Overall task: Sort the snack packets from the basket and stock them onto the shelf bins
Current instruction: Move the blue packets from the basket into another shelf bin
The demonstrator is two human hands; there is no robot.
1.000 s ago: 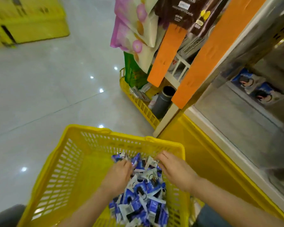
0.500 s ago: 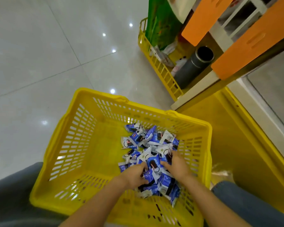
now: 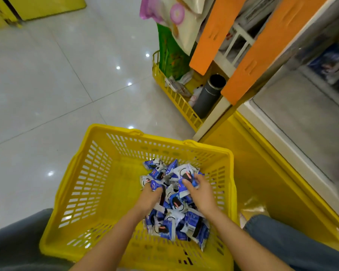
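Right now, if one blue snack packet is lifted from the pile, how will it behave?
Probably light: the right hand alone grips one of the snack packets. Likely floppy at the edges, since wrappers in the basket lie crumpled and bent. Perhaps slippery: the film looks glossy.

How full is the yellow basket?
Partly full: blue packets heap on the basket's right side; bare yellow floor shows on the left.

Yellow basket (image 3: 82, 182) on glossy tiled floor (image 3: 47, 85)
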